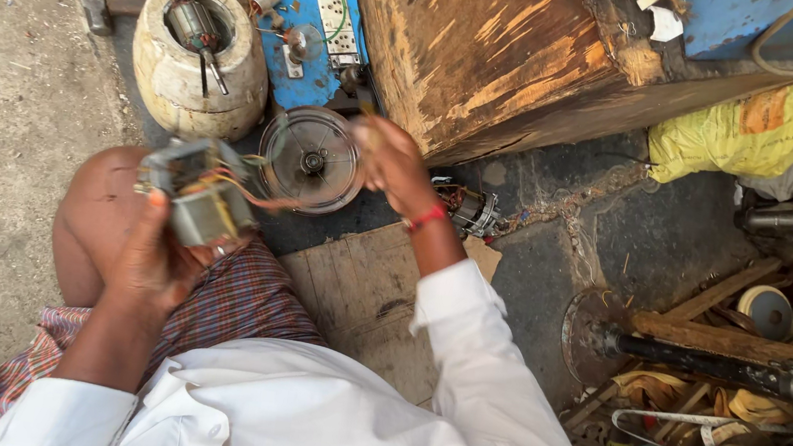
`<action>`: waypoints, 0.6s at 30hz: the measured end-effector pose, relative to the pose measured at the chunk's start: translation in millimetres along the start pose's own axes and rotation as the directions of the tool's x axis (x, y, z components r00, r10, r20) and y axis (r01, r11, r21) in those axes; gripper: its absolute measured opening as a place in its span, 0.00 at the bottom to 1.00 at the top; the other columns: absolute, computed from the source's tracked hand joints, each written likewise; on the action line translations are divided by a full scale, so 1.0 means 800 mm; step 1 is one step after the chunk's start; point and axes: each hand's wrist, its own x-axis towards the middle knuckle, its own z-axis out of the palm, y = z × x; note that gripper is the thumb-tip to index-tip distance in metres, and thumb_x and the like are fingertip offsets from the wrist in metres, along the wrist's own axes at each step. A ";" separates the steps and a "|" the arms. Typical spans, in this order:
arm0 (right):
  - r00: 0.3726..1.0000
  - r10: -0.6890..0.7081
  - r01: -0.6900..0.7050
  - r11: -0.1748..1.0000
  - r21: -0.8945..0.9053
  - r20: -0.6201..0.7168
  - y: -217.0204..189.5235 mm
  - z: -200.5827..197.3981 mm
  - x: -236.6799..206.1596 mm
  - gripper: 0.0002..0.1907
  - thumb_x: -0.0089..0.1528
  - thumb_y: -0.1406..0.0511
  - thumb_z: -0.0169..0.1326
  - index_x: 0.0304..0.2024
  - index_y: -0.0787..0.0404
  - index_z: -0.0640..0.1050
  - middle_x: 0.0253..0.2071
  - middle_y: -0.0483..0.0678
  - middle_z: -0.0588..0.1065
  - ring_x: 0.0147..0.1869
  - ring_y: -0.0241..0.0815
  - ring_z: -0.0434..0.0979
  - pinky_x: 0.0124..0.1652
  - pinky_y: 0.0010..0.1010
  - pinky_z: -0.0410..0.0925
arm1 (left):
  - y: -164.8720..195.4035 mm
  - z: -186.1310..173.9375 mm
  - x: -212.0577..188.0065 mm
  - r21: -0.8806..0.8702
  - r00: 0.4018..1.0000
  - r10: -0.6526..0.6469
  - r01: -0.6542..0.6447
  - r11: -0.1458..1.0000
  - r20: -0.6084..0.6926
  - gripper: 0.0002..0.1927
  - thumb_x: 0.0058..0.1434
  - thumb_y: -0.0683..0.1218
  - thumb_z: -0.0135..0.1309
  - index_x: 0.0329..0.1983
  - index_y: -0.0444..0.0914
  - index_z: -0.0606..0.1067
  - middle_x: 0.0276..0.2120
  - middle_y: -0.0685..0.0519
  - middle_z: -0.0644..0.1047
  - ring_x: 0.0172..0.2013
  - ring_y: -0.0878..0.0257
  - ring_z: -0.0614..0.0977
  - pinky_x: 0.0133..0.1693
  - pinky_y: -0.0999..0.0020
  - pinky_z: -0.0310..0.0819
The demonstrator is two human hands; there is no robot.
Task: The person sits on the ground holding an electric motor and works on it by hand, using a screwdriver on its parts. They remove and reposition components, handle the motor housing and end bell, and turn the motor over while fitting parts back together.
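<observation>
1. A small grey motor (201, 195) with loose wires is gripped in the left hand (150, 258), raised above the knee.
2. The right hand (394, 164) is closed, blurred; what is pinched cannot be told.
3. A round metal cover (312, 159) lies between the hands, on the ground.

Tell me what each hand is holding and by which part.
Left hand grips the grey motor stator from below, by its body. Right hand is closed, blurred; its contents cannot be told.
</observation>
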 end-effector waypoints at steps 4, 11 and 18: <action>0.889 0.226 -0.298 0.946 -0.129 -0.398 0.073 -0.032 -0.059 0.13 0.69 0.55 0.47 0.42 0.56 0.76 0.28 0.44 0.77 0.19 0.28 0.65 0.18 0.22 0.59 | 0.009 0.001 0.004 -0.016 0.996 0.000 -0.002 1.000 -0.085 0.47 0.56 0.71 0.59 0.72 0.42 0.63 0.62 0.47 0.73 0.59 0.48 0.77 0.58 0.29 0.71; 0.696 0.426 -0.624 0.758 -0.191 -0.578 0.139 -0.010 -0.072 0.16 0.65 0.54 0.53 0.35 0.60 0.75 0.23 0.46 0.74 0.19 0.36 0.72 0.19 0.28 0.64 | -0.012 -0.005 0.021 0.004 0.994 -0.022 0.023 1.000 -0.110 0.45 0.58 0.73 0.58 0.71 0.46 0.64 0.63 0.50 0.72 0.61 0.48 0.76 0.59 0.29 0.69; 0.622 0.382 -0.644 0.746 -0.169 -0.683 0.122 0.009 -0.020 0.12 0.62 0.60 0.54 0.41 0.63 0.75 0.30 0.53 0.79 0.26 0.49 0.81 0.24 0.39 0.71 | -0.013 -0.003 0.034 0.009 0.989 -0.035 0.036 0.999 -0.144 0.49 0.53 0.77 0.54 0.71 0.45 0.64 0.64 0.50 0.73 0.60 0.48 0.77 0.57 0.33 0.72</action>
